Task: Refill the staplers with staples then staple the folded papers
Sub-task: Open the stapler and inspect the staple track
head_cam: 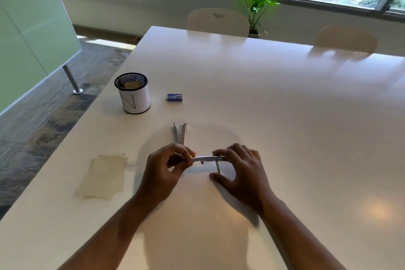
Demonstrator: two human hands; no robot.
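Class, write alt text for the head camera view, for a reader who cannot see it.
Two hands hold an opened silver stapler above a white table, the left hand pinching one end and the right hand the other. Beyond lie a second stapler, a blue staple box, a mesh cup and folded papers.

White table [285,98] — mesh cup [132,93] marked N; two chairs [218,20] behind, potted plant [257,6].

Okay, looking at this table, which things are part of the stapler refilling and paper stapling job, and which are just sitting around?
Part of the job:
left hand and right hand, both gripping the opened stapler
second stapler
blue staple box
folded papers

Just around:
mesh cup marked N
potted plant
two chairs
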